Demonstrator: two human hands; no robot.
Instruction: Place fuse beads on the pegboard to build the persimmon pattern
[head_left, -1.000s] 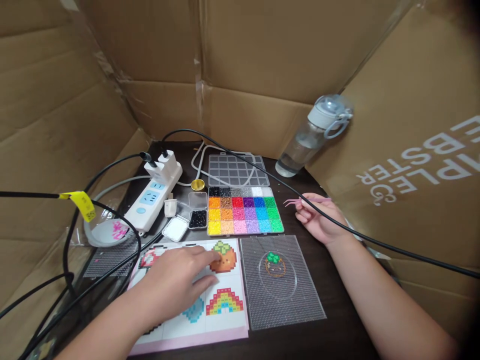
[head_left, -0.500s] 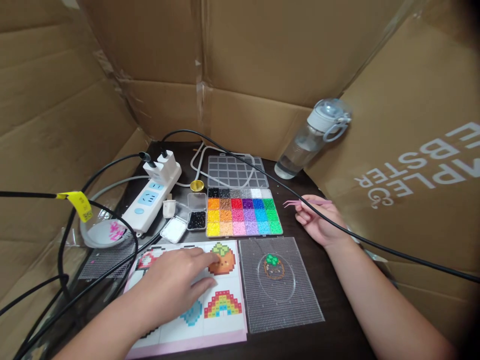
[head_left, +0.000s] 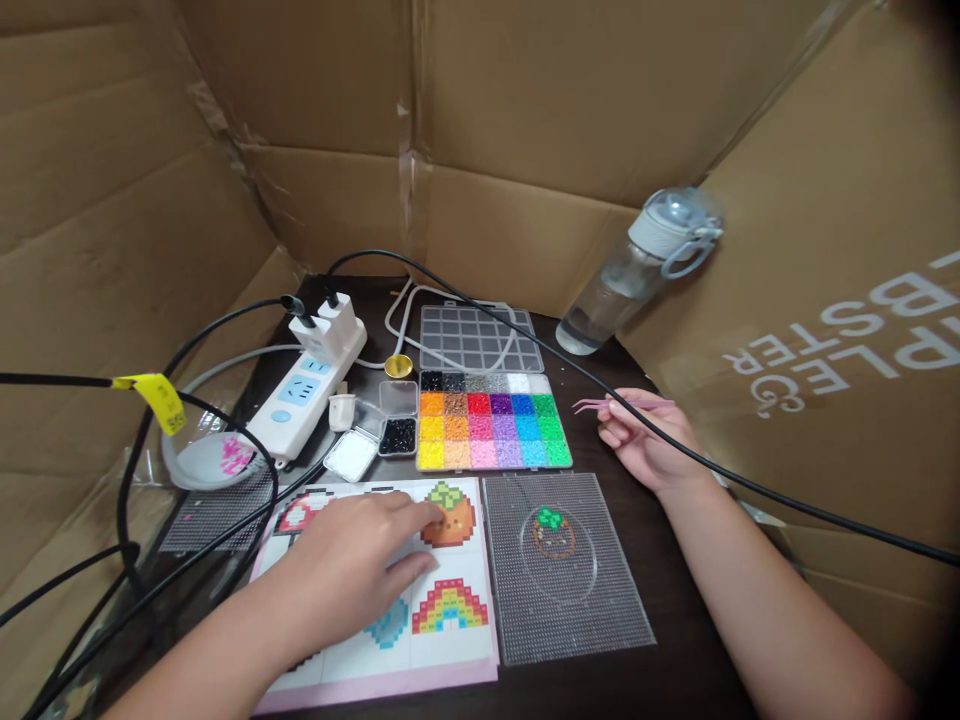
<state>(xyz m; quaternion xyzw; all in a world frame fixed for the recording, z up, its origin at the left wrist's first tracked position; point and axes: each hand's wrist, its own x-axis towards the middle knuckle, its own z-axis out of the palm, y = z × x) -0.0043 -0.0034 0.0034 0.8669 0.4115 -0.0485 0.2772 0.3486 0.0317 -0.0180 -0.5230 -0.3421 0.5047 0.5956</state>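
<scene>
My left hand [head_left: 352, 570] lies flat on a pattern sheet [head_left: 450, 640], fingers stretched out, index fingertip touching the printed orange fruit [head_left: 450, 518]. My right hand [head_left: 645, 445] rests on the dark table to the right of the bead tray [head_left: 491, 428], fingers closed on pink tweezers [head_left: 600, 405] whose tips point left. A clear pegboard [head_left: 570, 600] lies between my hands and carries a small bead figure [head_left: 553, 532], brown outline with a green top.
A black cable [head_left: 750, 487] runs across my right wrist. A white power strip [head_left: 311, 375], small bead boxes [head_left: 382, 438], a clear lid [head_left: 480, 340] and a water bottle [head_left: 637, 270] stand at the back. Cardboard walls [head_left: 525, 110] surround the table. More cables [head_left: 127, 520] hang at the left.
Both hands stay in place; only the camera view has shifted slightly.
</scene>
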